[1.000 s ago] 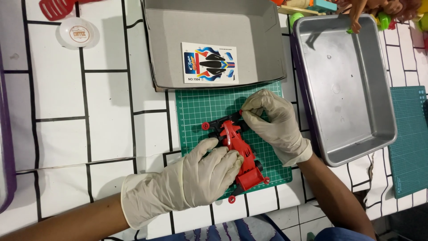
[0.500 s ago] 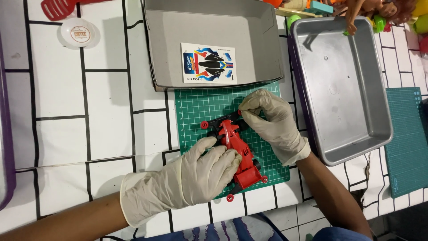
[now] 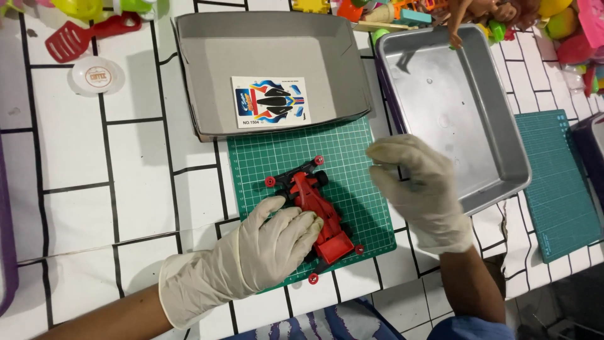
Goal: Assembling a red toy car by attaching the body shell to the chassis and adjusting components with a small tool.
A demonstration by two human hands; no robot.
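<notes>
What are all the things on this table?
Car: one, red with black, on the green mat.
Mat: one, green, centre; a second at right.
Box: one, grey card, behind the mat.
Sticker sheet: one, multicoloured, in the box.
Tray: one, silver, right of the box.
Lid: one, white, round, top left.
Spatula: one, red, top left.
Toys: several, bright, along the far edge.
Left hand: white glove, on the car.
Right hand: white glove, off the car, over the mat's right edge.
</notes>
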